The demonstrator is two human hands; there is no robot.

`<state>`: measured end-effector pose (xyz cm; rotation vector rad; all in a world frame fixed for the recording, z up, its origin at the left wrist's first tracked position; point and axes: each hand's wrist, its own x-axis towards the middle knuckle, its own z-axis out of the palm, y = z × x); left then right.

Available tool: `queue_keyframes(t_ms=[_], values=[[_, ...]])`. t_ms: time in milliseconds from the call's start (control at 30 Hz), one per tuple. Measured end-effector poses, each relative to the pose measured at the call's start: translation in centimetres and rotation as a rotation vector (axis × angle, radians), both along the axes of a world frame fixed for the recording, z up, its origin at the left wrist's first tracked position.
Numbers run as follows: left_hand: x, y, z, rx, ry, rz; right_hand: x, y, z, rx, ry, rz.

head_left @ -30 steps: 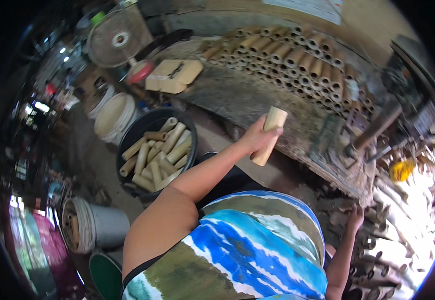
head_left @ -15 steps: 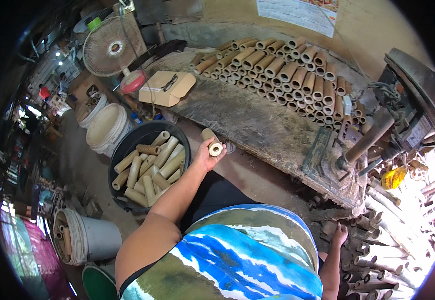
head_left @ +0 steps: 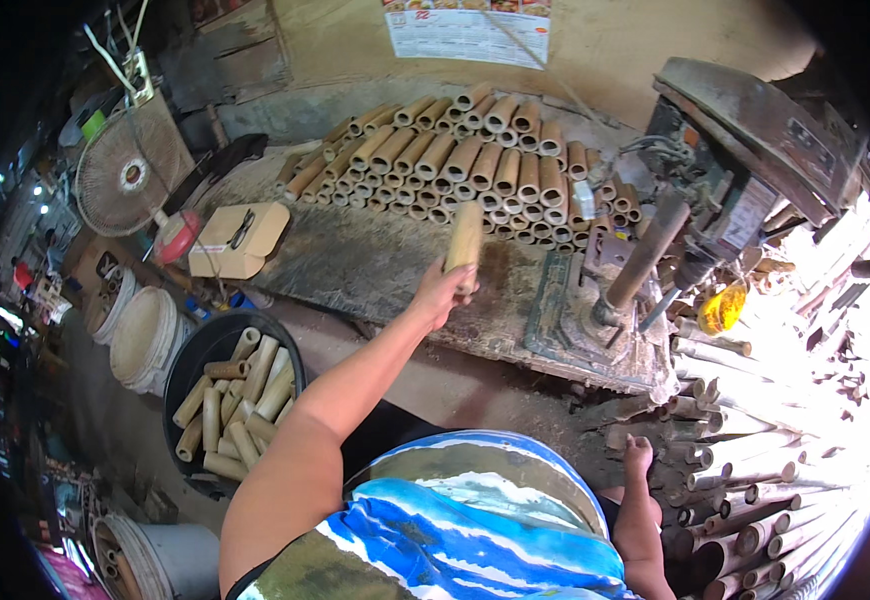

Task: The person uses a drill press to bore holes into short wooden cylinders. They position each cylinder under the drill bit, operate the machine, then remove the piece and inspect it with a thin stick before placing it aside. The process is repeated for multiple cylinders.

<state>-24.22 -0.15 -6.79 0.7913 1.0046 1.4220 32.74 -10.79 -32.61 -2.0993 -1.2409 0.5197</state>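
My left hand (head_left: 445, 295) is wrapped round the lower end of a short bamboo tube (head_left: 466, 240), which it holds nearly upright above the workbench (head_left: 355, 250). Just behind that tube is a large stack of cut bamboo tubes (head_left: 455, 155), most with their hollow ends facing me. At the lower right my right hand (head_left: 638, 452) is low beside my leg, fingers curled closed; whether anything is in them is hidden. Long bamboo poles (head_left: 745, 475) lie close to it. To my left, a black tub (head_left: 293, 350) contains several loose bamboo tubes (head_left: 230, 400).
A drill press (head_left: 645, 250) occupies the bench's right end, with a yellow object (head_left: 723, 308) beside it. Eyeglasses (head_left: 242, 228) lie on a cardboard box (head_left: 225, 258) at the bench's left, near a fan (head_left: 133, 175). White buckets (head_left: 145, 340) and a grey bucket (head_left: 180, 560) stand on the floor.
My left hand has carried the bamboo tube from beside the tub up over the bench, tipping it nearly upright. The view has turned rightward. My right hand stays low, still curled.
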Motion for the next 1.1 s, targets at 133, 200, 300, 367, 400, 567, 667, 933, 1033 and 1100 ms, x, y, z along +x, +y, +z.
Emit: queue_keyframes(t_ms=[133,200,300,367,400,567,667,933,1033,1100], values=[[5.5,8.3,4.4,0.095,-0.004,-0.054,-0.6,-1.0,0.3,-0.031,-0.131,0.002],[7.9,11.3,5.7,0.105,-0.049,-0.090,-0.9,-1.5,0.9,-0.023,-0.133,0.002],[11.9,14.8,6.3,0.039,-0.049,-0.142,-1.1,-1.9,1.9,-0.070,-0.144,-0.002],[14.5,16.7,5.7,-0.003,-0.032,-0.153,-1.4,-1.9,2.4,-0.130,-0.152,-0.019],[15.8,17.5,5.3,-0.045,0.002,-0.129,-1.6,-1.9,2.5,-0.112,-0.179,-0.009],[19.4,21.4,2.3,-0.236,-0.271,-0.014,-2.1,-1.5,3.8,-0.127,-0.051,0.015],[19.7,23.9,1.1,-0.294,-0.387,0.067,-2.5,-1.6,4.7,-0.123,-0.044,0.017],[19.6,27.0,-2.0,-0.135,-0.493,0.120,-2.2,-0.9,4.2,-0.126,0.122,-0.027],[19.3,26.7,-2.1,-0.020,-0.398,-0.005,-2.2,-0.9,4.0,-0.115,0.102,-0.025],[18.1,26.0,-1.4,0.000,-0.371,-0.148,-2.2,-0.9,4.1,-0.107,0.058,-0.011]])
